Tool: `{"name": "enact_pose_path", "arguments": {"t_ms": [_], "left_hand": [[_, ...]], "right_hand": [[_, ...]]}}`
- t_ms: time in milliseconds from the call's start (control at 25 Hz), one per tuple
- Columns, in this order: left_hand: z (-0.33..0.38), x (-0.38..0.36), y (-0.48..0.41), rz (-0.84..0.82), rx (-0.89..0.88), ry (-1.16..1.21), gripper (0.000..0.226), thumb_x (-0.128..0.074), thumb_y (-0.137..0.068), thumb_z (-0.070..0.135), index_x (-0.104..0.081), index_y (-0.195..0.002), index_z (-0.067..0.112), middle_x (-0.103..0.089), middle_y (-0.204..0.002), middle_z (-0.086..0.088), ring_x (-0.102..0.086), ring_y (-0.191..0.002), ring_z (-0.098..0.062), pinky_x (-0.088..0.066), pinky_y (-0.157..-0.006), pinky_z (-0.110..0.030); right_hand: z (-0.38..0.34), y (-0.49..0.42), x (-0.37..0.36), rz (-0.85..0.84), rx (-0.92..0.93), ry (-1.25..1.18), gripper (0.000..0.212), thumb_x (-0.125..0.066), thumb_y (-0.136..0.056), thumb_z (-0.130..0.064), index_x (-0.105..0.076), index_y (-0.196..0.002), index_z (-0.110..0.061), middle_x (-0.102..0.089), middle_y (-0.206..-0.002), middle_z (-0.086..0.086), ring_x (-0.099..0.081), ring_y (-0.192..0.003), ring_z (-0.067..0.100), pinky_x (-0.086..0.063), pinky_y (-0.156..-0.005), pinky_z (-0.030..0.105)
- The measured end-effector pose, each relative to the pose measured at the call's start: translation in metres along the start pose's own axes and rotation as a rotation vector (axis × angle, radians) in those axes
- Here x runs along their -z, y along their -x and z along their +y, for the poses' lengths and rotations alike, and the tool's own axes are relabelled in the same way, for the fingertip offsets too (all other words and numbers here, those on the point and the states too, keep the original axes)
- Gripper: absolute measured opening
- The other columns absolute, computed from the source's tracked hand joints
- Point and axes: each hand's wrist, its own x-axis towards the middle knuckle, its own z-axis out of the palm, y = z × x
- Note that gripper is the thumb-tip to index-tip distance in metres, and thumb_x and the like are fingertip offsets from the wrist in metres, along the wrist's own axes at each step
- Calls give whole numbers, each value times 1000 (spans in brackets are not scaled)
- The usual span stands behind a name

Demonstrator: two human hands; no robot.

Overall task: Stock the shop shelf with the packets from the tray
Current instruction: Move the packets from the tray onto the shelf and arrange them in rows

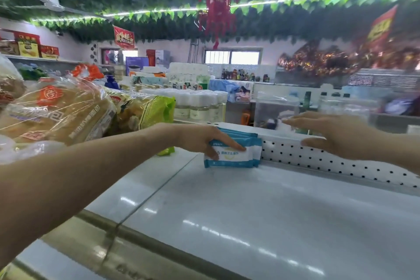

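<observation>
Several blue-and-white wipe packets (236, 158) stand on edge in a small stack on the white shelf (261, 207), leaning against its perforated back rail (318, 157). My left hand (209, 141) grips the front packet from the left, thumb low on its face and fingers over its top. My right hand (336, 134) hovers to the right of the stack above the back rail, fingers straight and pointing left, holding nothing. No tray is in view.
Bagged bread loaves (56, 111) and a green packet (156, 109) crowd the shelf's left end. Behind the rail stand white-capped bottles (200, 104) and a clear plastic box (275, 109). The shelf's metal front edge (159, 250) runs across the bottom.
</observation>
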Motion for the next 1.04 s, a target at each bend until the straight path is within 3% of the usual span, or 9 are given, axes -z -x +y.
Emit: {"name": "enact_pose_path", "arguments": {"t_ms": [160, 320, 480, 520, 600, 800, 920, 1040], "left_hand": [[-7, -1, -21, 9, -99, -216, 71, -68, -98, 14, -42, -148, 58, -34, -135, 10, -44, -122, -19, -46, -106, -31], [-9, -6, -28, 105, -146, -716, 76, -60, -103, 30, -14, -151, 66, -20, -149, 3, -27, -136, -28, -32, -118, -50], [-6, -10, -25, 115, -118, -903, 83, -53, -106, 25, 4, -154, 62, -13, -160, -4, -26, -141, -34, -28, -118, -54], [-5, -9, -21, 113, -96, -910, 85, -53, -106, 23, 6, -154, 61, -10, -162, -3, -24, -143, -35, -26, -118, -55], [1, -7, -8, 110, -21, -912, 85, -54, -106, 28, 8, -154, 62, -4, -166, 1, -18, -147, -34, -22, -120, -57], [11, 1, 82, 135, 192, -792, 73, -45, -107, 42, 6, -151, 67, -2, -167, 7, -8, -151, -31, -15, -124, -63], [27, -3, 172, 141, 331, -664, 68, -45, -107, 42, 0, -154, 64, -8, -165, 11, -11, -151, -27, -10, -125, -62], [46, -20, 279, 159, 472, -580, 66, -40, -107, 48, 1, -156, 60, -18, -163, 8, -19, -147, -22, -20, -124, -54]], "right_hand": [[-2, 25, 8, 4, -38, -24, 63, -37, -91, -66, -22, -152, -61, -45, -154, -17, -67, -113, 18, -63, -84, 50], [-2, 27, 3, 2, -48, 5, 67, -29, -87, -72, -26, -153, -57, -45, -154, -18, -68, -112, 18, -63, -79, 48], [-4, 8, -1, -10, -25, -7, 61, -41, -97, -63, -22, -155, -56, -40, -155, -19, -67, -102, 12, -53, -64, 24], [-7, 1, -1, -5, -2, -33, 60, -45, -100, -58, -23, -156, -54, -39, -155, -18, -66, -99, 11, -53, -65, 24], [-12, -14, -1, 29, 65, -83, 59, -49, -101, -53, -26, -155, -53, -41, -153, -17, -66, -100, 13, -60, -75, 37], [-53, -61, 6, 119, 252, -189, 58, -56, -100, -49, -33, -153, -53, -43, -156, -17, -62, -121, 21, -60, -88, 51], [-112, -84, 24, 205, 364, -258, 56, -60, -100, -46, -39, -152, -49, -43, -159, -12, -62, -121, 21, -56, -93, 44], [-196, -99, 50, 206, 544, -321, 51, -58, -100, -46, -45, -150, -43, -52, -151, -10, -58, -121, 16, -50, -96, 39]]}}
